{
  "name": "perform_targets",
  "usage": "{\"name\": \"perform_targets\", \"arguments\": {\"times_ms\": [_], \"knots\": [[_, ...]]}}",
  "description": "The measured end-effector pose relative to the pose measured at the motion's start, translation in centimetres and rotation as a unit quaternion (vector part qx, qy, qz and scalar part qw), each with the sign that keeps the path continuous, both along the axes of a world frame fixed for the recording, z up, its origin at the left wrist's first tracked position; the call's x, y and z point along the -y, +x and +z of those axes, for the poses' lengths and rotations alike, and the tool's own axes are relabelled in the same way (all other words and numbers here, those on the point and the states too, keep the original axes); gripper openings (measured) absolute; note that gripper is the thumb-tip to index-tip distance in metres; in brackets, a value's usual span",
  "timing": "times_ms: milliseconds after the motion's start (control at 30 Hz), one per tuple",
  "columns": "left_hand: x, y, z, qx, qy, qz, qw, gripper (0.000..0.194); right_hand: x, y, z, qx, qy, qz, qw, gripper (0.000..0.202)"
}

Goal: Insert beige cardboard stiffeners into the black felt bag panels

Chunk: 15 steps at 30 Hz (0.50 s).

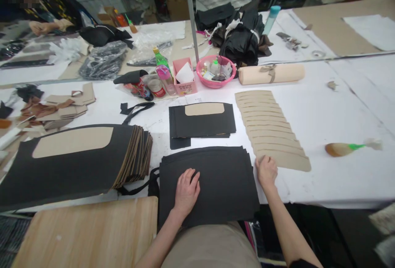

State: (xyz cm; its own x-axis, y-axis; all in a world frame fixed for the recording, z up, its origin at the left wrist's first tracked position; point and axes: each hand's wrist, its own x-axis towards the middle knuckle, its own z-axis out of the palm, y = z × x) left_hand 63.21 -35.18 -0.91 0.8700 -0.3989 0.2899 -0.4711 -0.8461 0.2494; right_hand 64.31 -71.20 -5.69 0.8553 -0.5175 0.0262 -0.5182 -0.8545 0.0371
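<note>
My left hand (187, 192) lies with its fingers stretched out on a stack of black sheets (222, 185) at the table's front edge. My right hand (266, 171) is closed at the near left corner of the closest beige piece (294, 162), its fingertips curled and partly hidden. That piece belongs to an overlapping row of beige pieces (267, 113) fanned away from me. Behind the black stack lie smaller black panels (203, 125), the top one bearing a beige patch (204, 109).
At left, a thick fanned pile of black panels (70, 173) lies near a wooden board (92, 235). A glue bottle (339, 149) rests at right. Farther back are a pink basket (216, 82), a pink box (187, 89) and a beige roll (271, 74). Another person's hands (43, 28) show far left.
</note>
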Motion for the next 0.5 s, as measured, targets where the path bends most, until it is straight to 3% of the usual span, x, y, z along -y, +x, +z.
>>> {"name": "perform_targets", "arguments": {"times_ms": [133,300,400,500], "knots": [[0.2,-0.3,0.3,-0.007,0.002,0.006,1.000,0.036,-0.2,0.4,1.0,-0.024,0.001,-0.001,1.000,0.027],[0.3,-0.5,0.4,-0.007,0.007,0.007,1.000,0.036,1.0,-0.1,2.5,-0.040,0.018,-0.039,0.998,0.032],[0.3,-0.7,0.4,-0.012,0.005,0.004,1.000,0.038,2.3,-1.5,4.9,-0.016,0.014,-0.105,0.994,0.039],[0.3,-1.1,0.3,-0.017,0.003,0.004,1.000,0.039,3.9,-4.0,8.9,0.075,-0.005,-0.178,0.981,0.043]]}}
